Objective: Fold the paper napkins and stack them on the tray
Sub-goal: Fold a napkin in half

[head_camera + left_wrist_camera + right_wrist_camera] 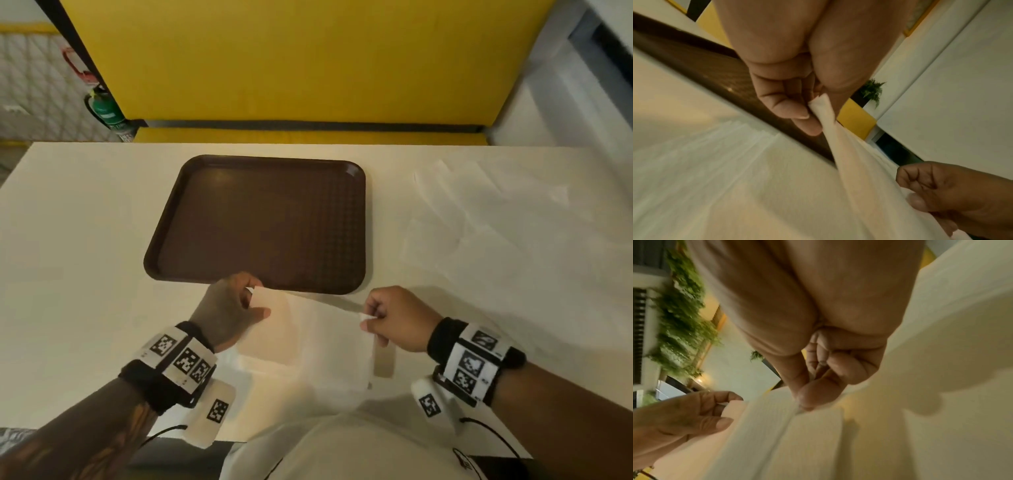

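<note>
Folding, first napkin. Your left hand (227,310) and right hand (394,317) each pinch a far corner of the napkin (318,342) between thumb and fingertips, lifting it just short of the tray (260,222), which holds nothing yet. Next, likely bring both corners evenly onto the near edge and crease.

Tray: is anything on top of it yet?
No napkin lies on the brown tray; its textured bed shows bare. Only its near edge is partly hidden by the left hand and the lifted napkin, which both hands pinch; the right hand holds the other corner.
</note>
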{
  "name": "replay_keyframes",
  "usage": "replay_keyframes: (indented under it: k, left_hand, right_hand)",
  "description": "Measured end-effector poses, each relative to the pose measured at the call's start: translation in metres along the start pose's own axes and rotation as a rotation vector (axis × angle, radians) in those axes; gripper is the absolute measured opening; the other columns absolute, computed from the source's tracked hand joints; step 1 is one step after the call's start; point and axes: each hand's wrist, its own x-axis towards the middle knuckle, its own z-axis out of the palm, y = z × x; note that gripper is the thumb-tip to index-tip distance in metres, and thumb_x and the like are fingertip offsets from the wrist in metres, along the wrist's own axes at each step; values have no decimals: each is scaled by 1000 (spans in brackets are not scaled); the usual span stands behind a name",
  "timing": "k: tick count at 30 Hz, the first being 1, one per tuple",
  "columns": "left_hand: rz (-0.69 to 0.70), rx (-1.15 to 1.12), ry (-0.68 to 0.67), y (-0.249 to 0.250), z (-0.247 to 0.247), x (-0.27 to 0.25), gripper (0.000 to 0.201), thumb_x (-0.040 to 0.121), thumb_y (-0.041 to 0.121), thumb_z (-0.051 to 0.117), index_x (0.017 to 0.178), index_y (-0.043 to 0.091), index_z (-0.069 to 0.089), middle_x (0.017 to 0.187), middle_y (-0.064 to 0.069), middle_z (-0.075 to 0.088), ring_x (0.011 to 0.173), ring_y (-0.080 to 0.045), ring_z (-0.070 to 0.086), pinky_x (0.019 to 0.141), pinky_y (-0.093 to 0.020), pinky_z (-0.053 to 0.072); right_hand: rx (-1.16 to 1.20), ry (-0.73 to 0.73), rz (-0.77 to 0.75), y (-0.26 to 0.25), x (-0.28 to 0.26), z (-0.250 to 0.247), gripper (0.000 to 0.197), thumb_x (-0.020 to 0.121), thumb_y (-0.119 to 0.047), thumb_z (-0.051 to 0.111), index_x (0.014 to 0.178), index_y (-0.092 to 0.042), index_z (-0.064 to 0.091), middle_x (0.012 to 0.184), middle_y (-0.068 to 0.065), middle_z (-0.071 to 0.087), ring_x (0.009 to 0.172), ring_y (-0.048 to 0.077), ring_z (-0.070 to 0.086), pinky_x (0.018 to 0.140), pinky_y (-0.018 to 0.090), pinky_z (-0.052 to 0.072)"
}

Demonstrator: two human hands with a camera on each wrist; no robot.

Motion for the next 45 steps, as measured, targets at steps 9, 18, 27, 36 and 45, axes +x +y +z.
replay_keyframes:
  k: [9,18,27,36,45]
  left_hand:
    - [-72,34,1,-17,26,-4,35,78,23,76,106,18,55,65,4,63,60,-8,60,59,-16,42]
    - [183,336,191,-20,39,-20,57,73,31,78,122,21,50,125,0,52,118,-23,51,99,-40,46]
    - [335,512,-127,-26,61,-28,45,94,22,47,138,13,43,146,-7,40,134,-25,39,109,-38,37]
    - [303,522,-54,-6,36,-16,35,94,31,43,126,20,49,124,5,53,107,-9,51,94,-23,43]
    - [470,42,6,117,57,52,27,95,19,46,119,14,59,117,-1,59,104,-14,56,90,-22,43]
  right_hand:
    - [-80,98,40,8,14,31,16,83,-19,70,91,-14,58,86,0,61,78,19,61,74,33,55]
    - [-554,296,-365,-7,-3,44,33,81,-32,69,108,-18,55,104,-1,53,86,16,55,72,31,55]
    - [-844,54,-516,-5,-5,60,27,94,-29,49,109,-8,58,112,12,57,102,29,53,83,43,48]
    - [-478,112,-327,-3,-6,35,33,97,-37,43,114,-11,54,108,7,57,97,24,55,84,39,49]
    - [-342,421,296,6,69,-66,33,86,-37,62,98,-7,61,102,12,67,92,31,64,68,29,46]
